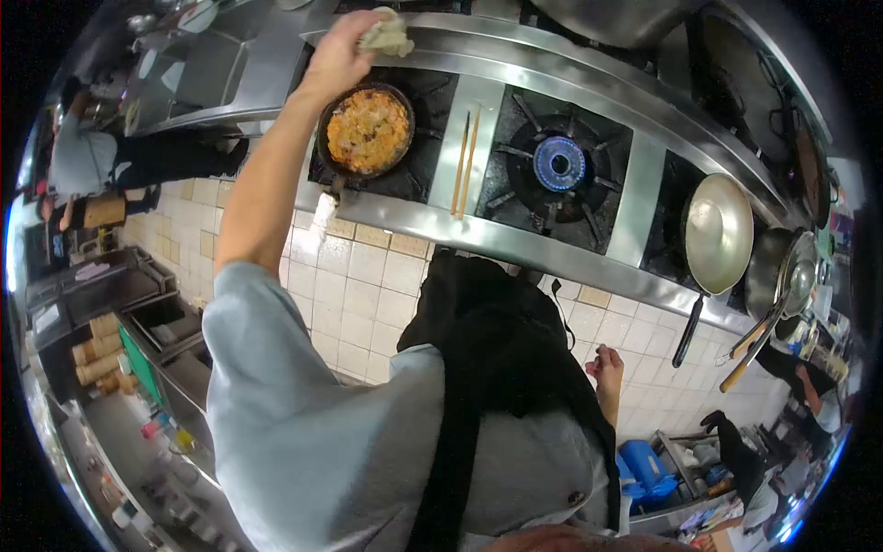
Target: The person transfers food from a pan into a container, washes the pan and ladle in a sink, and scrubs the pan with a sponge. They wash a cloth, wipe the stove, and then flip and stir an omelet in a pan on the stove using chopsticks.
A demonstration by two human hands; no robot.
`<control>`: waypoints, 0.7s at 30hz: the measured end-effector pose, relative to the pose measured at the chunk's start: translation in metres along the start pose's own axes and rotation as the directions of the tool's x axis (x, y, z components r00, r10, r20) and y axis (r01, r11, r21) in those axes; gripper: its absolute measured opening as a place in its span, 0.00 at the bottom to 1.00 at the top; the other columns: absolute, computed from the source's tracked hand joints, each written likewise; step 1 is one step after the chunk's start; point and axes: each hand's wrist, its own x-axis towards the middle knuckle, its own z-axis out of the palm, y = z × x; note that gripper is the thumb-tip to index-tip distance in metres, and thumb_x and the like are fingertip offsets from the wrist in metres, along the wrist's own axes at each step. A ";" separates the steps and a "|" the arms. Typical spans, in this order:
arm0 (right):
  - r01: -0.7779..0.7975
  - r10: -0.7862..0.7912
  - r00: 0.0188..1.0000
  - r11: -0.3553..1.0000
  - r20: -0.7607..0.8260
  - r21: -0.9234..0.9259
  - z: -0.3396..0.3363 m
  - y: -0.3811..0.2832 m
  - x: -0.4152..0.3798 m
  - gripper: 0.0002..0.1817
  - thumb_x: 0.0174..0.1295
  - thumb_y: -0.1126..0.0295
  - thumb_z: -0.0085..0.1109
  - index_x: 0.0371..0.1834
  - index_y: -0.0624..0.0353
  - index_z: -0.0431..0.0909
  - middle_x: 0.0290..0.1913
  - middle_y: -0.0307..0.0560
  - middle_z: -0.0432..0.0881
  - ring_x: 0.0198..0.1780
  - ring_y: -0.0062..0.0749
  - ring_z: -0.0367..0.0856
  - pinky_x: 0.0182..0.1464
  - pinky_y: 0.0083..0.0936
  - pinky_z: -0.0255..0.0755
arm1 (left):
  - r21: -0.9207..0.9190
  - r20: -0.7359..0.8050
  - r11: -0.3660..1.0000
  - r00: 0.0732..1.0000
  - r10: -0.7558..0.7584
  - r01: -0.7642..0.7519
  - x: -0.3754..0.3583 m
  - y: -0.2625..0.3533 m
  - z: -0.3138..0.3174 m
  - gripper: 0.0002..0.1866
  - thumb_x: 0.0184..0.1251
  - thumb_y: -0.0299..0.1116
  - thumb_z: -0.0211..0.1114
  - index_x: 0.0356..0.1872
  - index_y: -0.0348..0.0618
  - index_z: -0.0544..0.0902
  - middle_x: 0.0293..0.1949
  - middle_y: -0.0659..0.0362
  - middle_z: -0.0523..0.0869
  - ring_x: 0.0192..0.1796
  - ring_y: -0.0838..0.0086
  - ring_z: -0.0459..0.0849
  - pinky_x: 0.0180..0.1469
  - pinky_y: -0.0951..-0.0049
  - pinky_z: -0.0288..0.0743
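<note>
My left hand (338,57) is closed on a crumpled, pale yellowish cloth (386,35), stretched out over the back edge of the stove. Just below that hand, a dark round pan (322,147) sits on the left burner, filled with an orange-and-white chunky food (368,131). A pair of chopsticks (466,166) lies on the steel strip right of the pan. My right hand (604,363) hangs low beside my black apron (497,322), away from the stove. Its fingers are curled, and whatever may be inside them is hidden.
On the middle burner (558,164) a blue flame burns with no pan over it. A pale frying pan (719,235) rests to the right, its black handle jutting past the stove edge. Ladles (773,322) stick out farther right. Other people stand at both sides.
</note>
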 end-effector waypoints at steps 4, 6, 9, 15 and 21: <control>-0.027 0.032 0.996 0.998 -0.081 0.059 0.067 -0.002 -0.053 0.13 0.71 0.59 0.60 0.36 0.58 0.79 0.21 0.35 0.74 0.21 0.22 0.80 0.23 0.19 0.75 | 0.001 0.367 0.986 0.918 0.152 -0.164 0.019 -0.063 0.058 0.30 0.51 0.14 0.61 0.59 0.47 0.78 0.62 0.50 0.78 0.66 0.51 0.75 0.70 0.60 0.70; -0.014 0.010 0.997 0.998 -0.075 -0.059 0.111 -0.004 -0.072 0.13 0.71 0.59 0.60 0.37 0.59 0.79 0.21 0.36 0.76 0.21 0.23 0.79 0.25 0.21 0.74 | 0.028 0.570 0.987 0.814 0.115 -0.159 0.018 -0.104 0.100 0.35 0.50 0.11 0.60 0.63 0.51 0.77 0.68 0.50 0.74 0.69 0.51 0.73 0.73 0.61 0.67; 0.080 -0.071 0.997 0.963 0.044 -0.259 0.152 0.015 -0.082 0.14 0.72 0.61 0.60 0.37 0.62 0.79 0.23 0.35 0.75 0.24 0.18 0.74 0.28 0.21 0.68 | 0.140 0.757 0.979 0.654 -0.011 -0.146 0.014 -0.144 0.113 0.44 0.49 0.10 0.60 0.70 0.62 0.73 0.75 0.50 0.64 0.74 0.53 0.67 0.76 0.62 0.64; 0.125 -0.121 0.992 0.924 0.035 -0.361 0.184 0.010 -0.087 0.16 0.73 0.62 0.58 0.35 0.65 0.78 0.23 0.35 0.73 0.27 0.16 0.70 0.29 0.20 0.65 | -0.051 0.751 0.955 0.642 -0.157 0.293 -0.042 -0.265 0.095 0.47 0.52 0.11 0.62 0.75 0.63 0.64 0.79 0.52 0.57 0.77 0.53 0.62 0.77 0.63 0.60; 0.074 -0.063 0.997 0.947 0.045 -0.313 0.184 -0.007 -0.072 0.17 0.73 0.59 0.58 0.33 0.63 0.77 0.20 0.38 0.76 0.18 0.20 0.71 0.22 0.21 0.65 | 0.577 0.636 0.810 0.562 -0.529 0.109 -0.068 -0.231 0.009 0.42 0.59 0.18 0.62 0.77 0.49 0.58 0.74 0.47 0.62 0.69 0.47 0.70 0.67 0.55 0.73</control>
